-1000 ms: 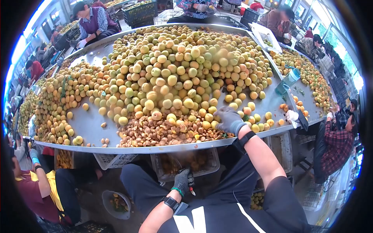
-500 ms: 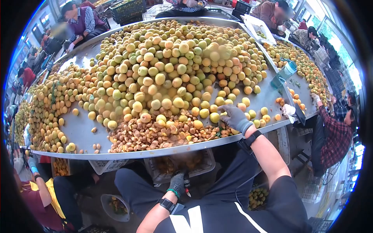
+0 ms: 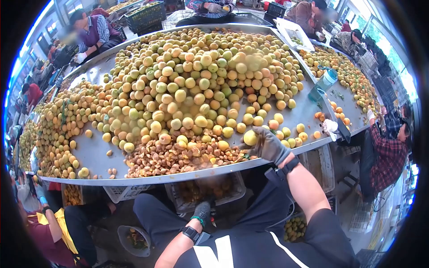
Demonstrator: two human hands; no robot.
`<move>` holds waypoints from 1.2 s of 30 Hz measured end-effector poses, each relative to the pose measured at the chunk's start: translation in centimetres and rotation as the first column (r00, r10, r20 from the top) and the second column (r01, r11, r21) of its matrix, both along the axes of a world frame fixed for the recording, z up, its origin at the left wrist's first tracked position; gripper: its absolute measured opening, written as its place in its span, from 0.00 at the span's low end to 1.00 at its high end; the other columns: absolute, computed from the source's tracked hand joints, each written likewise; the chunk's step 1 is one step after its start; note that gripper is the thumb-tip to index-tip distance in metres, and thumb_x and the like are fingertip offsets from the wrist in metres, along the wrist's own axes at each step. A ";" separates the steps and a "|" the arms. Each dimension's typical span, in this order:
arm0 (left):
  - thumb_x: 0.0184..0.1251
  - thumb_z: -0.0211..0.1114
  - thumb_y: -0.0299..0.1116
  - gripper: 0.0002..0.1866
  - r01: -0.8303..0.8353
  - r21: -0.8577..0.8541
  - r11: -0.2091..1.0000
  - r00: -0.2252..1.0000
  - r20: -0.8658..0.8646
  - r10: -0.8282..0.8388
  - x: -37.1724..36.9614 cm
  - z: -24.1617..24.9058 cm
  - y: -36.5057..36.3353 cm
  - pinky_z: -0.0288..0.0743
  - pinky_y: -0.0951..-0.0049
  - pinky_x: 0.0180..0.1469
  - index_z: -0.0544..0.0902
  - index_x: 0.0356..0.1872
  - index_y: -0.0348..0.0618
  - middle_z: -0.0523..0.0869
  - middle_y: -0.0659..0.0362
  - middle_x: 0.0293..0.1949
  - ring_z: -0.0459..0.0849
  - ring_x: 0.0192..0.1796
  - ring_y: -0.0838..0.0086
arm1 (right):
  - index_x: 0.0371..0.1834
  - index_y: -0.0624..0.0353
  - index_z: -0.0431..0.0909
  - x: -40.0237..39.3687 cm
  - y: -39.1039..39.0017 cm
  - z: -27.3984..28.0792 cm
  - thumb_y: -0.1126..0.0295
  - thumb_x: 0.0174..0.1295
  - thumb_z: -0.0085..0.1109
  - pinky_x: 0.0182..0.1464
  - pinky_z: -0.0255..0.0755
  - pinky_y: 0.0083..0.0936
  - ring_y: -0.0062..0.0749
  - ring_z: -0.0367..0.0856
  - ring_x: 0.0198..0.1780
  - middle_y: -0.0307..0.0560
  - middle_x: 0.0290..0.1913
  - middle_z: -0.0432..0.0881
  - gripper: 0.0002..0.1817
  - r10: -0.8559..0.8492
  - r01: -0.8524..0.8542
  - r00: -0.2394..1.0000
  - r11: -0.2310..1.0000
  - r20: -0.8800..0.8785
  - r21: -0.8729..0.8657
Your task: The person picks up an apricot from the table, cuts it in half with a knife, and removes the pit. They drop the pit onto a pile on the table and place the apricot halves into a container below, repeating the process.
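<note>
On a smooth grey metal table point(image 3: 91, 149), a broad pile of round yellow-green fruits point(image 3: 178, 85), some blushed orange, is banked above brown, pit-like pieces point(image 3: 178, 156) at six o'clock. At four o'clock from the pile, the gloved right hand point(image 3: 271, 147), stretched toward loose fruits half a second ago, is now partly closed around one plump yellow fruit point(image 3: 250, 138). At six o'clock, below the table edge, the knit-gloved left hand point(image 3: 202, 212) is curled; its grip cannot be told.

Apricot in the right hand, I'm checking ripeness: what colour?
The apricot is yellow, clearest in the head view.
</note>
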State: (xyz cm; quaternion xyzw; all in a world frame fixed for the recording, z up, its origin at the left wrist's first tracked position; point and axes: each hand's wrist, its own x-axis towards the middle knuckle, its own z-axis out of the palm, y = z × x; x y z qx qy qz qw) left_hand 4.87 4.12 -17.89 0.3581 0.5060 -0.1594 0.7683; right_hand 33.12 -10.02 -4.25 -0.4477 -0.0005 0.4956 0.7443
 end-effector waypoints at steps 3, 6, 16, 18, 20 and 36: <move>0.66 0.61 0.46 0.12 0.045 0.034 0.998 0.999 -0.019 -0.045 -0.1 0.8 0.1 0.62 0.72 0.18 0.79 0.30 0.50 0.73 0.65 0.19 0.71 0.16 0.76 | 0.56 0.59 0.73 -4.4 -0.9 0.5 0.58 0.71 0.48 0.32 0.80 0.26 0.42 0.85 0.43 0.54 0.49 0.81 0.19 -0.100 0.117 0.991 0.973 -0.093 0.200; 0.66 0.62 0.45 0.13 0.081 0.107 0.991 0.991 0.099 -0.091 -0.3 1.4 0.3 0.66 0.69 0.20 0.79 0.29 0.48 0.76 0.63 0.20 0.74 0.19 0.74 | 0.55 0.58 0.73 -8.7 -1.9 -0.5 0.62 0.66 0.58 0.26 0.71 0.16 0.24 0.80 0.31 0.45 0.42 0.81 0.18 0.224 -0.226 0.965 0.974 0.138 -0.002; 0.58 0.67 0.48 0.21 0.425 0.886 0.186 0.552 -0.091 -0.829 0.3 8.9 0.0 0.77 0.57 0.43 0.79 0.45 0.44 0.86 0.47 0.38 0.85 0.44 0.49 | 0.56 0.57 0.72 -18.9 -1.5 -5.7 0.64 0.62 0.68 0.37 0.71 0.14 0.15 0.74 0.33 0.35 0.36 0.79 0.22 0.202 -0.025 0.799 0.952 0.567 -0.304; 0.61 0.67 0.44 0.18 0.482 0.843 0.239 0.475 -0.022 -0.880 -0.2 10.2 -0.6 0.77 0.62 0.43 0.80 0.46 0.44 0.86 0.50 0.35 0.86 0.39 0.57 | 0.51 0.58 0.74 -17.9 -2.0 -3.7 0.61 0.62 0.67 0.36 0.72 0.17 0.18 0.76 0.33 0.36 0.35 0.80 0.20 0.191 -0.050 0.878 0.949 0.440 -0.311; 0.61 0.67 0.43 0.18 0.477 0.799 0.367 0.484 0.110 -0.868 -0.9 9.7 -1.3 0.77 0.64 0.42 0.79 0.45 0.42 0.84 0.53 0.33 0.84 0.36 0.62 | 0.40 0.57 0.77 -17.3 -2.4 -3.4 0.56 0.64 0.66 0.30 0.71 0.17 0.17 0.77 0.29 0.37 0.32 0.81 0.16 0.172 -0.077 0.947 0.942 0.270 -0.328; 0.65 0.67 0.42 0.15 0.420 0.518 0.745 0.807 0.162 -0.568 -1.1 6.8 0.4 0.75 0.73 0.39 0.80 0.42 0.40 0.82 0.61 0.34 0.78 0.36 0.78 | 0.50 0.52 0.78 0.9 -0.4 -3.3 0.57 0.61 0.60 0.52 0.73 0.40 0.51 0.80 0.50 0.56 0.50 0.79 0.17 0.740 0.432 0.163 0.541 0.652 -0.722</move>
